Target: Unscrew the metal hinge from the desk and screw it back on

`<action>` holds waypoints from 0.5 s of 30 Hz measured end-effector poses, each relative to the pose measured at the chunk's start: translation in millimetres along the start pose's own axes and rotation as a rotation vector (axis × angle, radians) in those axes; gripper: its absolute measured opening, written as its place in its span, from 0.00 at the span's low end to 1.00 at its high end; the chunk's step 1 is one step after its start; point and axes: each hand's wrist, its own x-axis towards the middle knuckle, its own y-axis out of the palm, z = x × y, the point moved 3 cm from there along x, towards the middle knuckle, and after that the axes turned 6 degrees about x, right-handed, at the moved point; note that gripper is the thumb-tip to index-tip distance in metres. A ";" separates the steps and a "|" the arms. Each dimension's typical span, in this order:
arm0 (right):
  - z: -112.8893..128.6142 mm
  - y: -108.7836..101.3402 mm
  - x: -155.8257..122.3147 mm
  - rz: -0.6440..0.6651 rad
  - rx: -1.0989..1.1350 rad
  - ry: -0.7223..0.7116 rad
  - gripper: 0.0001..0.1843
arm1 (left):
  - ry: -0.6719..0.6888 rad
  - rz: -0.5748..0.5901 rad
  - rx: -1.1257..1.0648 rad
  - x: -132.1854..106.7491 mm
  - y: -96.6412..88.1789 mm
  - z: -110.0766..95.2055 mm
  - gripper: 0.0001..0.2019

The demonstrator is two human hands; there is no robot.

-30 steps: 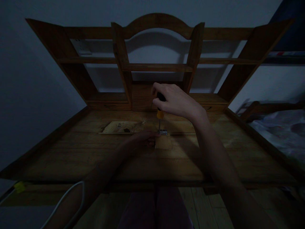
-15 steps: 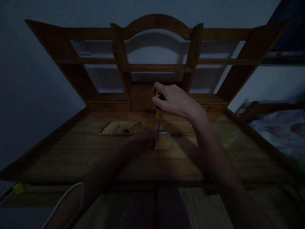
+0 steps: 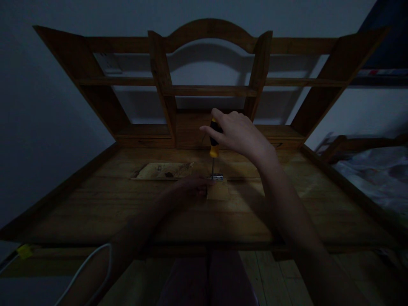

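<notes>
We hold a screwdriver (image 3: 214, 149) nearly upright in our right hand (image 3: 239, 132), fingers grasping its black-and-yellow handle, the thumb reaching across it. Its thin shaft runs down to the left part of a small metal hinge (image 3: 218, 177), which lies at the far edge of a small wooden block (image 3: 218, 190) near the middle of the wooden surface (image 3: 248, 216). Our left hand (image 3: 190, 185) rests low at the left side of the block, with the fingertips close to the screwdriver's tip; it is too dark there, and we cannot tell whether those fingers pinch the block or the hinge or only lie against them.

To the left, beyond our left hand, a pale rough board (image 3: 164, 171) lies along the surface. A wooden shelf unit (image 3: 208, 90) with an arched top stands at the back, before the wall (image 3: 47, 106). A loop of white cord (image 3: 110, 259) shows at our left forearm, and patterned bedding (image 3: 376, 174) lies off to the right.
</notes>
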 end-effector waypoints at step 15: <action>4.7 -4.5 -0.9 0.052 0.073 -0.057 0.18 | -0.023 -0.003 0.023 -2.0 2.4 -3.3 0.21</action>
